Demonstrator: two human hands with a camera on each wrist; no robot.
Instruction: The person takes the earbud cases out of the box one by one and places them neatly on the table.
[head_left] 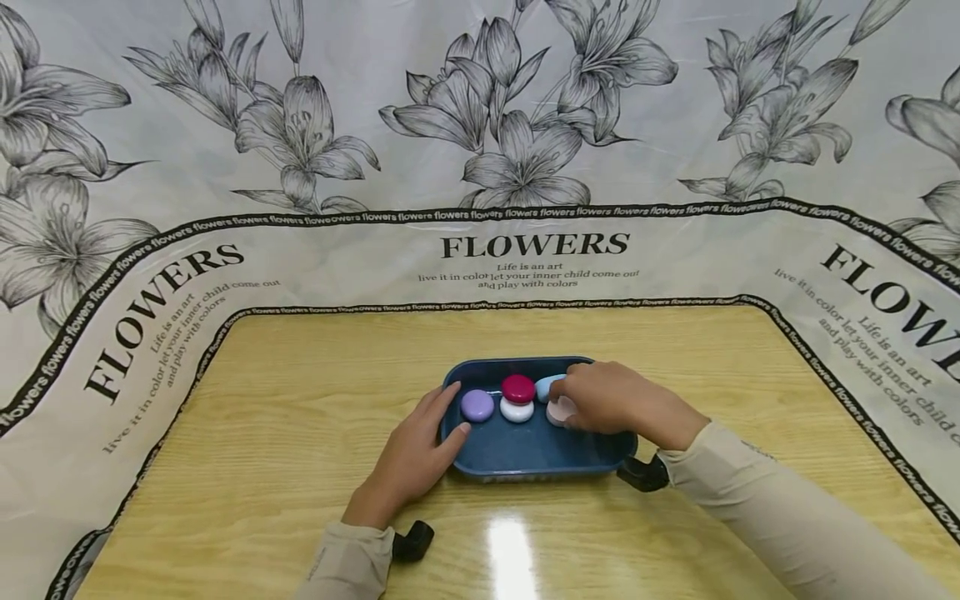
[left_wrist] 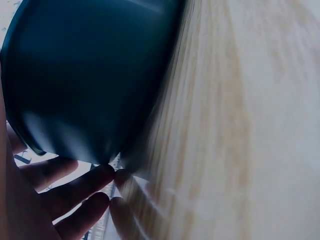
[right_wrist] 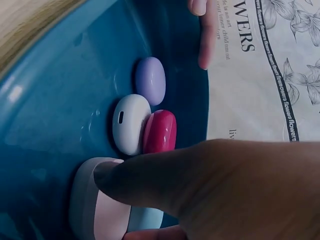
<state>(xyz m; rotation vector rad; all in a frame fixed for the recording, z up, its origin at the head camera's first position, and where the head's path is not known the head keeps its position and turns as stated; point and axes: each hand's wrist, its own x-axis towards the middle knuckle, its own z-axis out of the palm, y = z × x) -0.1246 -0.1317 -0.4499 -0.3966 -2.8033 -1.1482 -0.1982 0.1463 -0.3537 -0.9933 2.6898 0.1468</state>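
A dark blue tub [head_left: 525,454] holds several small rounded cases that look like earbud cases. My left hand [head_left: 416,454] holds the tub's left end, thumb and forefinger over the rim and the other fingers [left_wrist: 82,187] against the outer wall. Inside, my right hand [head_left: 611,398] pinches a pale pink case [right_wrist: 112,212], its thumb on top. A light blue case [head_left: 550,387] lies just behind that one, partly hidden by the hand. Towards the left sit a white case [right_wrist: 131,125] with a small slot, a crimson case [head_left: 518,388] leaning against it, and a lilac case [head_left: 477,406].
The tub stands on a light wood-grain table [head_left: 300,400]. Behind and at both sides hangs a white cloth [head_left: 360,267] printed with flowers and lettering. Black wrist mounts [head_left: 412,542] stick out near both sleeves.
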